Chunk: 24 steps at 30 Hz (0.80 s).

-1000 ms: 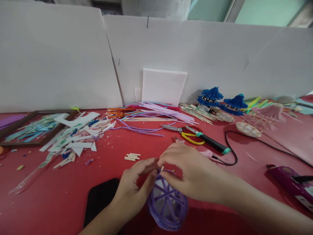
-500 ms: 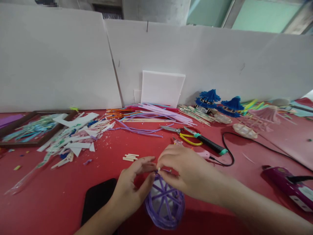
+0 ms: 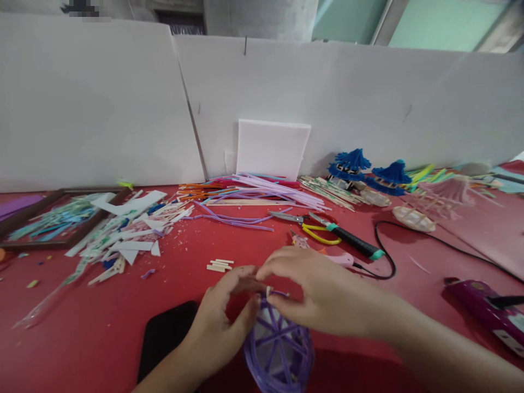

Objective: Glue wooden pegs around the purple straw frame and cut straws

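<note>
A round purple frame [image 3: 279,349] with crossing purple strips like spokes stands near the table's front edge, below my hands. My left hand [image 3: 231,305] pinches its upper rim between thumb and fingers. My right hand [image 3: 303,286] is at the same rim from the right, thumb and forefinger around a small pale stick [image 3: 268,292] that stands up from it. The fingertips of both hands nearly meet there. Several short pale sticks [image 3: 219,265] lie on the red table just beyond my left hand.
Behind my right hand are scissors with yellow handles [image 3: 321,233], a black-handled tool [image 3: 354,240] and a pink glue gun [image 3: 341,259] with its cord. A black phone [image 3: 167,333] lies left, a purple power strip [image 3: 487,311] right. White scraps [image 3: 135,245] and purple strips [image 3: 262,191] lie farther back.
The purple frame sits slightly lower in view and its upper rim shows a little more. My right fingertips have shifted slightly, and the small pale stick is more visible.
</note>
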Each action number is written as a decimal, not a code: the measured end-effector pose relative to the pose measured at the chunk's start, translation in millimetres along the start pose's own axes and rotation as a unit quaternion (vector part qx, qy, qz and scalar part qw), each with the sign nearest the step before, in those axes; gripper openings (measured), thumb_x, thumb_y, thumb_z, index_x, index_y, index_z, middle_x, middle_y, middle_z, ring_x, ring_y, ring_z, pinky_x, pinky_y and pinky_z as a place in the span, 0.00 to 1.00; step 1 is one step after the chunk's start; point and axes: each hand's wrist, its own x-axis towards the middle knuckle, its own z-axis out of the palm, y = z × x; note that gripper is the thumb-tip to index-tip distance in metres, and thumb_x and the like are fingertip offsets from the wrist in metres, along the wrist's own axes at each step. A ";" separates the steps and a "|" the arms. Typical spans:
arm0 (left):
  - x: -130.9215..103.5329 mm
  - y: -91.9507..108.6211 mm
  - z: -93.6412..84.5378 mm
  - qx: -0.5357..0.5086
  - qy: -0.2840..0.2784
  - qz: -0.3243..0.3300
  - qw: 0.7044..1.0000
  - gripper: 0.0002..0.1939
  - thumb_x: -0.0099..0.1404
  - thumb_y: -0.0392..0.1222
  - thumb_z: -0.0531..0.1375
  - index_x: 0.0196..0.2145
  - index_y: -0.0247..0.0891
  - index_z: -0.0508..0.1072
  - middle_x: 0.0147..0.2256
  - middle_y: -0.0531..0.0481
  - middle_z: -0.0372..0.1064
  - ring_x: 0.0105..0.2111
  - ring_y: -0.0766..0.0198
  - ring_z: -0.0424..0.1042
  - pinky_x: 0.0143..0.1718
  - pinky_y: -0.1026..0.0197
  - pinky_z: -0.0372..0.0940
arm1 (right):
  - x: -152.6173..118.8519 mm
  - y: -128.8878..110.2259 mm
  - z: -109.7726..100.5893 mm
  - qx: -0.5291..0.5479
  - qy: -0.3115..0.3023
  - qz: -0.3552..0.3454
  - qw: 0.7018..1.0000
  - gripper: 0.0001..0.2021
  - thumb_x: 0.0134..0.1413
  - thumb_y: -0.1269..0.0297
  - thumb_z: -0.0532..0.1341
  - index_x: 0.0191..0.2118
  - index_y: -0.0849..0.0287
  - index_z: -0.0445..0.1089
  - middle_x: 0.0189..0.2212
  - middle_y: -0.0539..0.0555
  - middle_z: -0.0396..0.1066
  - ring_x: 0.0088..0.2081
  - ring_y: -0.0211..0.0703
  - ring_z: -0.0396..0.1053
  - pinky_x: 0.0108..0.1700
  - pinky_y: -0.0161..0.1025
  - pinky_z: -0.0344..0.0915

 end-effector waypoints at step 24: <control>3.8 0.8 -1.1 -0.038 -0.012 -0.028 0.999 0.07 0.65 0.38 0.52 0.39 0.38 0.69 0.35 0.48 0.70 0.36 0.59 0.69 0.40 0.58 0.64 | 116.0 45.4 38.8 -0.218 -0.199 0.005 0.955 0.09 0.42 0.74 0.65 0.35 0.67 0.76 0.31 0.61 0.77 0.31 0.46 0.73 0.25 0.34 0.54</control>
